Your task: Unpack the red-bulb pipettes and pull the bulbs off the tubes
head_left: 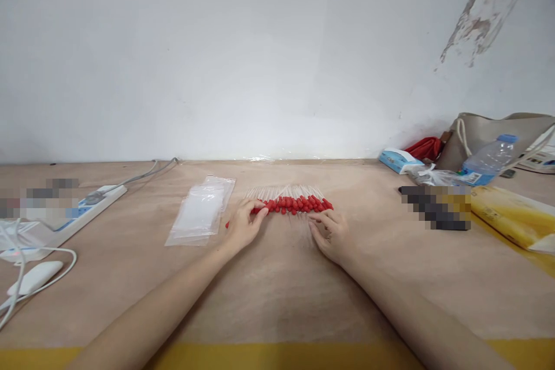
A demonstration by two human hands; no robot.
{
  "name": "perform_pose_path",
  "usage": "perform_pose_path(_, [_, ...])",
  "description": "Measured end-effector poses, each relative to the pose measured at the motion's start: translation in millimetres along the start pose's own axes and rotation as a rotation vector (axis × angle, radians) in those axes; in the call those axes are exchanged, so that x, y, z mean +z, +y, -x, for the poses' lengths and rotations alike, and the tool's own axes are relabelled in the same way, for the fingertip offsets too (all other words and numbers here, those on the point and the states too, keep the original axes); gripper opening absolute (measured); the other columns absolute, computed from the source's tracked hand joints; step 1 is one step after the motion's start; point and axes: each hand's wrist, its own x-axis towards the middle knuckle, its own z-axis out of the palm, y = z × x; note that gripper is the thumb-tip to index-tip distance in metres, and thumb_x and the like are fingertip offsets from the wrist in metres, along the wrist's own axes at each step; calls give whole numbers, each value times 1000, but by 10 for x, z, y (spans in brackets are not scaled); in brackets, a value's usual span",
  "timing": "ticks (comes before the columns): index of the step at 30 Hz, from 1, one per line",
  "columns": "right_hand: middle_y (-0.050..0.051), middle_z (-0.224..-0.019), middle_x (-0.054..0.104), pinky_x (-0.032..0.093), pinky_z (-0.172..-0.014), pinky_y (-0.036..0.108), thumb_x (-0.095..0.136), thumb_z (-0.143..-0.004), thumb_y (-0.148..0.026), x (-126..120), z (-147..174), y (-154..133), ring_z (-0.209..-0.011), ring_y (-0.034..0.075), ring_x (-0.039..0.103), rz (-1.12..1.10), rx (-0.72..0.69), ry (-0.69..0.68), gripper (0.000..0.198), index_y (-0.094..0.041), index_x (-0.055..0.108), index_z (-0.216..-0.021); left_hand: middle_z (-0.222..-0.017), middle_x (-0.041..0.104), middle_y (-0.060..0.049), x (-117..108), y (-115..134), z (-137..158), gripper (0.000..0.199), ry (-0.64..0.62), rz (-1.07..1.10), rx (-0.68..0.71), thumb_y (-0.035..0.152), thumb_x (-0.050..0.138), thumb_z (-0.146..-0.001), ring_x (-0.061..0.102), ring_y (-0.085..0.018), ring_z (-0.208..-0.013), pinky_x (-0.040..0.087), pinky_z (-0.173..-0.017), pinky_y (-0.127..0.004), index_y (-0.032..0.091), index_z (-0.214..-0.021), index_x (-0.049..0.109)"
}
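Observation:
A row of thin pale sticks with red, rounded tips [299,203] lies across the middle of the table. Most point away toward the wall, and some pale ends show on the near side. At the row's left end, my left hand [243,224] has its thumb and index finger closed on red tips. One more red tip [228,224] shows just left of this hand. My right hand [333,234] is at the near right side, fingers bent and thumb close to the index finger. Something faint and translucent [306,234] lies by its fingertips; its kind is unclear.
Clear flat plastic bags [197,214] lie in a stack left of the sticks. Farther left are a white power strip [87,217] and cables. On the right are a tissue pack [399,161], a plastic bottle [489,161], a grey bag [451,141] and a yellow package [511,217].

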Motion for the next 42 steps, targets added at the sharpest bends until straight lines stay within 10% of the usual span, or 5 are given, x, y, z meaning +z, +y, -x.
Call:
perform_pose_path(6, [10,-112,53,36,-88,38,54,-79,-35,-37,-18,-114,-105,22,47,26,-258,-82,44,-21,48,-120,-93,62,-5,-213,-58,392,14,-168,87,301,26,50,-84,53,-18,-90,38,-84,-36,20,-92,60])
perform_pose_path(11, [4,-91,64,26,-94,43,54,-81,-35,0,0,-236,-96,19,51,80,-404,-160,30,-24,57,-109,-93,63,-3,-152,-8,474,14,-176,36,384,25,51,-84,52,-18,-90,36,-84,-37,22,-94,60])
perform_pose_path(20, [-1,-66,60,24,-92,38,49,-84,-29,94,20,-307,-72,12,48,33,-412,-183,17,-23,65,-84,-110,60,-5,-113,110,480,32,-199,-19,421,33,55,-81,47,-21,-104,32,-92,-39,22,-111,55])
perform_pose_path(42, [-4,-59,57,23,-89,38,53,-81,-22,8,117,-252,-67,11,45,-89,-447,-169,13,-24,64,-88,-78,65,1,-168,85,582,12,-245,23,434,23,50,-84,54,-16,-83,35,-86,-37,20,-77,60])
